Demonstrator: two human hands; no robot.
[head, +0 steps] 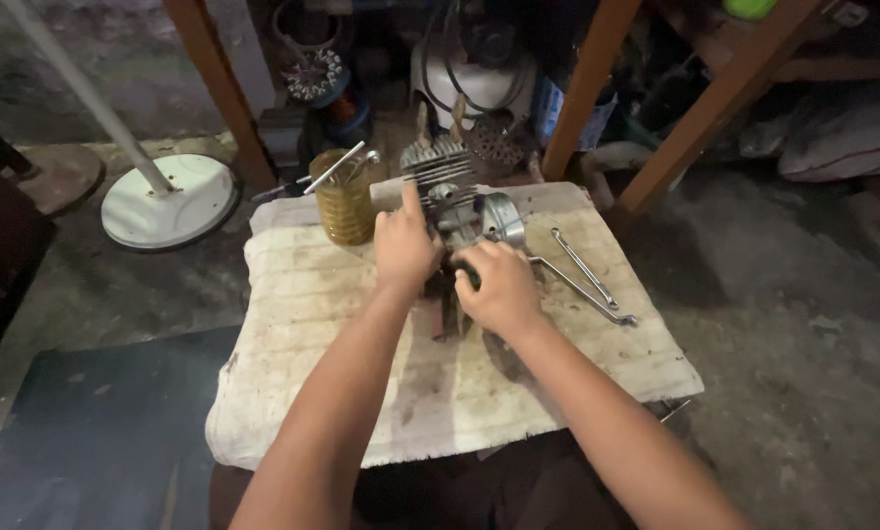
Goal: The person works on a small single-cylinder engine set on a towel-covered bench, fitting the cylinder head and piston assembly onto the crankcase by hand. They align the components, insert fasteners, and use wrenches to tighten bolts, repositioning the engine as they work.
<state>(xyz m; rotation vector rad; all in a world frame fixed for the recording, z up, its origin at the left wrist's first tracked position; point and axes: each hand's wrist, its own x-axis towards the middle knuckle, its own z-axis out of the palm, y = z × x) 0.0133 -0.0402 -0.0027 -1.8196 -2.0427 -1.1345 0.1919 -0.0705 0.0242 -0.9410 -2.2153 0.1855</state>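
Observation:
A small grey engine with cooling fins stands at the far middle of a dirty cloth-covered board. My left hand rests against the engine's left side, its index finger pointing up along the fins. My right hand is curled around the engine's lower front, near the round silver cover. Whether either hand truly grips a part is hidden by the fingers.
A yellow-brown jar holding tools stands at the board's far left. Two long wrenches lie to the right of the engine. A white fan base sits on the floor at left; wooden frame legs and clutter stand behind.

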